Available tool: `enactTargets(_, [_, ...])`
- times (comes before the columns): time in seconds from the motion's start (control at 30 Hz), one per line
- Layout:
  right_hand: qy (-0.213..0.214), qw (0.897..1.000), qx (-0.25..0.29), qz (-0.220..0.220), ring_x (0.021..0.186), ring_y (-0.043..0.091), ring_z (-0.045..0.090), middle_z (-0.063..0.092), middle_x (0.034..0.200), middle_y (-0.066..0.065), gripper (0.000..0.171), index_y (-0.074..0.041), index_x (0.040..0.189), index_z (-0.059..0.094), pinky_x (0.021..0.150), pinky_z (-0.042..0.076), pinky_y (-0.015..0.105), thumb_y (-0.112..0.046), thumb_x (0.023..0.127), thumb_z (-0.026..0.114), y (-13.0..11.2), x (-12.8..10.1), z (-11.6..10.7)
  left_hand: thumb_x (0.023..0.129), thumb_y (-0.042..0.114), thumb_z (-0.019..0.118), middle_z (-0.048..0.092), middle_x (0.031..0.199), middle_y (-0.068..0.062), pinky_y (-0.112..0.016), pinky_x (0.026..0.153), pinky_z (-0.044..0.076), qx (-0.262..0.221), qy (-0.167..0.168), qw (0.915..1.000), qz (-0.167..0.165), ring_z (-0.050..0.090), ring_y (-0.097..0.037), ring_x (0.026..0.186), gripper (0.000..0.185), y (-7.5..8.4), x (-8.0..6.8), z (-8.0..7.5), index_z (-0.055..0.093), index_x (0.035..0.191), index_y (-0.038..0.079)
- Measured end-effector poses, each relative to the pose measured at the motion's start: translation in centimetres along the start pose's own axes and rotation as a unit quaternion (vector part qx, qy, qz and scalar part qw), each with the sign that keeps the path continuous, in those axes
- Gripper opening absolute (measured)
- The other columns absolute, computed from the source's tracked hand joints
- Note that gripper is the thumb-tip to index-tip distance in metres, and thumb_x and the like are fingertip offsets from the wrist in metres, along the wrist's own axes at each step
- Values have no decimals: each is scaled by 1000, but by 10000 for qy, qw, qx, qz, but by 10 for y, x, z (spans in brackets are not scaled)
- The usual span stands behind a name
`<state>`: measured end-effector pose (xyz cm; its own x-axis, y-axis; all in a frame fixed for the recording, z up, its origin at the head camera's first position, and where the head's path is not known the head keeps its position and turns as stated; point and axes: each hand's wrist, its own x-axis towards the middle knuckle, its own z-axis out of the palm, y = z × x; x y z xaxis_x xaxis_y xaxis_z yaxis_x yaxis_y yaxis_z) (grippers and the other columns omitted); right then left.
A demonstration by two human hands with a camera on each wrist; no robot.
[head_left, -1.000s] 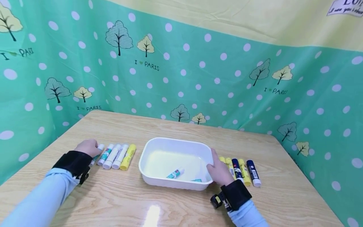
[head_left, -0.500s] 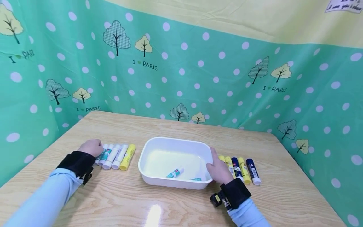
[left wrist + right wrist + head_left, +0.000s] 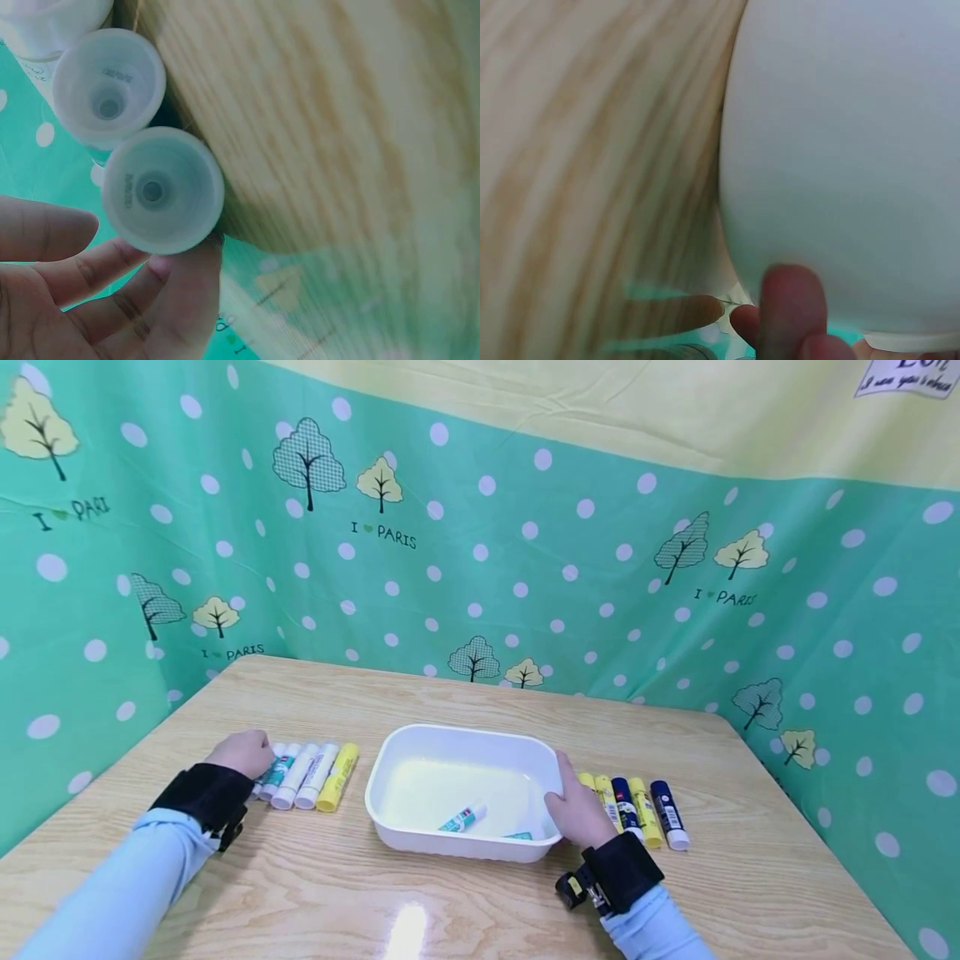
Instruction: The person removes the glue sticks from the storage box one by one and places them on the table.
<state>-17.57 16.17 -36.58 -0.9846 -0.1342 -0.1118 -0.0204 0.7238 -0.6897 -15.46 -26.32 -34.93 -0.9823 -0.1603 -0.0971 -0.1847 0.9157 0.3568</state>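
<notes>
I see white rectangular plastic tub [image 3: 457, 743]: upright, mid-table, two glue sticks lying inside | white-capped teal-labelled glue stick [image 3: 161, 189]: lying flat, outermost in the left row, cap end toward my left wrist view

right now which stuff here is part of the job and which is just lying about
In hand:
left hand, fingers at the leftmost glue stick
right hand gripping the white tub
glue stick in the tub

Lying about:
yellow glue stick
right-side row of sticks

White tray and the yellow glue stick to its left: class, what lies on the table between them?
Nothing: in the head view, bare wooden table separates the yellow glue stick from the white tray.
</notes>
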Motion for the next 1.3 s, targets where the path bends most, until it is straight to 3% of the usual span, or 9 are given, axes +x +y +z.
enactTargets(0.1, [17, 10000, -8, -6, 54, 18, 50, 33, 133, 20, 63, -18, 139, 2, 45, 38, 27, -13, 86, 37, -1, 0, 0, 82, 10, 36, 50, 76, -20, -33, 59, 37, 64, 83, 9999, 43, 47, -26, 66, 26, 0, 0, 1, 48, 87, -12])
enactTargets(0.23, [8, 10000, -22, -37, 55, 17, 50, 33, 133, 20, 63, -18, 139, 2, 46, 38, 27, -13, 87, 37, -2, 0, -1, 88, 19, 32, 47, 97, -36, -45, 74, 40, 233, 189, 9995, 124, 49, -43, 86, 42, -1, 2, 6, 42, 106, -18])
enactTargets(0.37, [4, 10000, -19, -46, 56, 17, 51, 33, 133, 21, 63, -18, 139, 2, 46, 38, 27, -13, 86, 37, -2, 0, -1, 91, 32, 28, 28, 117, -43, -55, 87, 30, 202, 139, 9997, 98, 30, -54, 105, 60, -1, 2, 10, 26, 121, -20])
enactTargets(0.7, [-36, 10000, 17, -5, 55, 18, 50, 35, 131, 20, 64, -19, 139, 1, 46, 38, 27, -14, 86, 37, -3, -1, -2, 84, 61, 17, -6, 132, -37, -70, 85, -1, -195, 164, 9996, 146, -8, -53, 120, 87, 6, -1, 16, 3, 133, -9])
enactTargets(0.87, [-28, 10000, 18, -2, 59, 19, 52, 34, 132, 21, 63, -19, 139, 1, 46, 39, 28, -13, 87, 37, -3, -1, -2, 82, 64, 19, -15, 134, -33, -70, 84, -7, -90, 187, 9993, 303, -18, -50, 120, 89, 28, -6, 16, -1, 135, -5])
enactTargets(1.0, [-22, 10000, -10, 19, 67, 19, 54, 33, 133, 20, 63, -18, 139, 2, 47, 39, 28, -13, 87, 38, -3, -2, -1, 83, 62, 20, -17, 135, -29, -70, 84, -8, 25, 311, 9973, 670, -21, -47, 121, 86, 52, -11, 14, -3, 135, -3])
enactTargets(1.17, [-40, 10000, 11, 43, 63, 18, 53, 33, 133, 20, 63, -18, 139, 2, 47, 40, 28, -14, 87, 37, -2, -2, 0, 85, 58, 22, -17, 138, -24, -68, 86, -11, 115, 574, 9918, 1134, -22, -43, 123, 81, 94, -20, 9, -3, 136, 0])
enactTargets(1.3, [-43, 10000, 24, 56, 58, 18, 51, 34, 132, 21, 63, -19, 139, 1, 46, 39, 27, -14, 87, 37, -1, -3, 1, 85, 55, 29, -9, 141, -22, -66, 90, -6, 365, 957, 9849, 1393, -13, -41, 127, 78, 135, -27, 8, 2, 137, 4])
